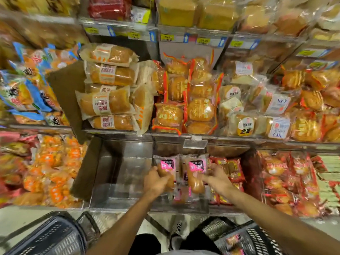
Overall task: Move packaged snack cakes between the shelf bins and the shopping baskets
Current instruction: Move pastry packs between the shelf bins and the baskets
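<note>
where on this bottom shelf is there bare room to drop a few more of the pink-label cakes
The clear bin left of both hands looks bare, bordered by the brown cardboard divider and the pink-label cakes. The left hand and right hand each hold a cake in the pink-label bin. Rightward it is crowded: red packs sit tight against them.

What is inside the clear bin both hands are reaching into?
Pink-labelled snack cakes lie in the clear bin; the left hand and right hand each grip one. Its left half shows bare floor. Anything beneath the hands is hidden.

Glossy clear plastic snack cake wrappers (166, 170), transparent bins (121, 173), perforated plastic baskets (55, 234).
</note>
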